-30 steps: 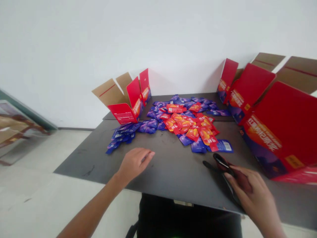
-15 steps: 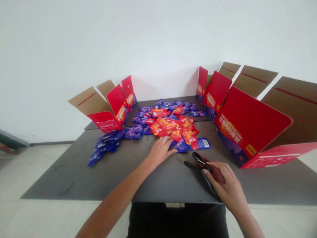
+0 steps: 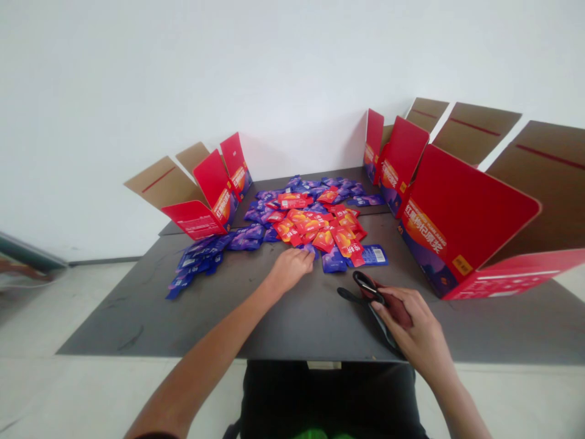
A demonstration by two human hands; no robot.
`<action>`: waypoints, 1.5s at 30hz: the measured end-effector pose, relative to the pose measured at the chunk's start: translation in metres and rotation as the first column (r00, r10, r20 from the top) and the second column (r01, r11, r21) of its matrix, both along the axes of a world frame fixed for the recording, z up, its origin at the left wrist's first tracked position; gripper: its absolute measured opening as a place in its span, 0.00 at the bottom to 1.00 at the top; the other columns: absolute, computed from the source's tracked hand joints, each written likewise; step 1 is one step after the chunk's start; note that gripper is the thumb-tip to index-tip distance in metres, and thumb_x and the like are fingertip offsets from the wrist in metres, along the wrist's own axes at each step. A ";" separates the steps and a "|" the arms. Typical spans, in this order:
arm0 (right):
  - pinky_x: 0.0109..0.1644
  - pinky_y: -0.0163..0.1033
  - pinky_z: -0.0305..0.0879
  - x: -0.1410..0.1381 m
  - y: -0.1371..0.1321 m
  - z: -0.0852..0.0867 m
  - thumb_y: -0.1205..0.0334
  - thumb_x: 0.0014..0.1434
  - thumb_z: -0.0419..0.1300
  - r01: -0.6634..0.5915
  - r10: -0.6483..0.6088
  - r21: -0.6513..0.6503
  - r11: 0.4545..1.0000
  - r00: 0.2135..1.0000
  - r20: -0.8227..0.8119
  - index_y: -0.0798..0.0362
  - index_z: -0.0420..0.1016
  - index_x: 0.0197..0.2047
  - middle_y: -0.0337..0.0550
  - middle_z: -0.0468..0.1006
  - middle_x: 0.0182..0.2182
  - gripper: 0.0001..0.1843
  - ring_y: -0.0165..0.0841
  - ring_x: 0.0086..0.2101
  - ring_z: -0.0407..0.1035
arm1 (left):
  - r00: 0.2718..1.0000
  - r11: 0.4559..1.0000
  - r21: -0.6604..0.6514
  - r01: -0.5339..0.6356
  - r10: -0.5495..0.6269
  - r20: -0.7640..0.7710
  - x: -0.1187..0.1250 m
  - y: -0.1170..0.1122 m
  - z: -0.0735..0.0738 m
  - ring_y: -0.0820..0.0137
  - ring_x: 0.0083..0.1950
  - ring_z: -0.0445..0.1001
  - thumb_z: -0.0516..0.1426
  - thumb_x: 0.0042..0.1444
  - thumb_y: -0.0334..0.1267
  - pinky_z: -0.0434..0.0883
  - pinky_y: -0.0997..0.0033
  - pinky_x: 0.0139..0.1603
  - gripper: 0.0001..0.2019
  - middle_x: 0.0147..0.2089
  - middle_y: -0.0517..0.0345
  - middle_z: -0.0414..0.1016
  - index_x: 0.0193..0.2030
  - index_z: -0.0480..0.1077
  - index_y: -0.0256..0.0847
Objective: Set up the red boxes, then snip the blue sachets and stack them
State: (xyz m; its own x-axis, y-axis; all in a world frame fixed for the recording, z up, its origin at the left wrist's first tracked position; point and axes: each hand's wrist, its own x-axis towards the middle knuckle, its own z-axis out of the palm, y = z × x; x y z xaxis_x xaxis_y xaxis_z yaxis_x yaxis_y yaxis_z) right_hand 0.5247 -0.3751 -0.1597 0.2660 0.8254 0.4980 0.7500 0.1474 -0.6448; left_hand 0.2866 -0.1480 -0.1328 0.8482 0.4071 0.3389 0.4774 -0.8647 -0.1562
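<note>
My left hand (image 3: 292,268) is closed at the near edge of the sachet pile, its fingertips pinching a purple sachet (image 3: 310,249) that is mostly hidden. Just beyond it lies a heap of red-orange sachets (image 3: 307,224) on top of purple ones. A purple sachet (image 3: 334,261) lies flat to the right of my fingers. My right hand (image 3: 414,323) grips a dark red pouch (image 3: 397,310) with a black rim, its mouth facing up and left. A black flap or strap (image 3: 350,296) sticks out from the pouch's left side, over the table.
Open red cartons (image 3: 475,213) with raised cardboard flaps line the table's right side. More red cartons (image 3: 194,219) stand at the left. Overlapping purple sachets (image 3: 194,262) trail along the left of the grey table (image 3: 150,323). A white wall (image 3: 292,79) rises behind.
My left hand's fingers have closed on a purple sachet and drawn slightly back left from the pile. My right hand keeps its hold on the pouch. The view has shifted slightly.
</note>
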 end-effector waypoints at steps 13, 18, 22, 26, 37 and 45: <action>0.52 0.46 0.71 -0.004 0.002 0.005 0.49 0.66 0.65 0.036 -0.038 0.067 0.997 0.999 0.025 0.46 0.76 0.53 0.46 0.79 0.47 0.16 0.41 0.47 0.74 | 0.974 0.970 0.102 0.220 -0.223 0.020 -0.085 -0.139 0.013 0.61 0.57 0.80 0.55 0.72 0.34 0.76 0.61 0.53 0.14 0.57 0.46 0.82 0.60 0.74 0.35; 0.52 0.48 0.71 -0.005 0.001 0.006 0.48 0.66 0.65 0.053 -0.055 0.050 0.997 0.998 0.039 0.47 0.76 0.53 0.47 0.80 0.46 0.16 0.43 0.47 0.74 | 0.986 0.985 -0.103 0.139 -0.128 0.111 -0.087 -0.166 -0.001 0.60 0.60 0.78 0.57 0.72 0.37 0.77 0.57 0.57 0.13 0.62 0.49 0.79 0.59 0.76 0.40; 0.52 0.49 0.72 -0.006 0.006 0.017 0.48 0.66 0.64 0.014 -0.014 0.004 1.000 0.998 0.068 0.47 0.77 0.52 0.47 0.80 0.47 0.16 0.43 0.47 0.75 | 0.965 0.977 -0.188 0.103 -0.053 0.255 -0.090 -0.182 -0.009 0.61 0.65 0.74 0.57 0.71 0.36 0.76 0.56 0.62 0.14 0.65 0.48 0.77 0.61 0.74 0.39; 0.55 0.49 0.72 -0.027 0.022 0.046 0.51 0.67 0.65 -0.084 0.077 0.060 0.995 0.991 0.108 0.47 0.76 0.54 0.48 0.79 0.49 0.16 0.43 0.50 0.75 | 0.935 0.981 -0.170 0.095 -0.029 0.354 -0.087 -0.197 -0.019 0.61 0.67 0.73 0.59 0.70 0.33 0.76 0.57 0.65 0.13 0.65 0.46 0.77 0.59 0.75 0.37; 0.57 0.48 0.75 -0.098 0.078 0.025 0.56 0.71 0.61 -0.639 0.645 -0.141 0.756 0.692 0.325 0.47 0.73 0.59 0.47 0.79 0.55 0.15 0.39 0.55 0.74 | 0.929 0.982 -0.178 0.071 -0.001 0.370 -0.091 -0.204 -0.044 0.62 0.63 0.77 0.50 0.74 0.30 0.78 0.59 0.62 0.15 0.62 0.51 0.80 0.60 0.75 0.38; 0.58 0.50 0.74 -0.096 0.084 0.050 0.55 0.70 0.62 -0.539 0.514 -0.052 0.841 0.765 0.388 0.48 0.73 0.60 0.50 0.78 0.57 0.17 0.41 0.55 0.74 | 0.919 0.979 -0.188 0.080 0.001 0.394 -0.091 -0.205 -0.043 0.63 0.64 0.77 0.50 0.74 0.30 0.78 0.60 0.62 0.15 0.62 0.52 0.79 0.60 0.74 0.38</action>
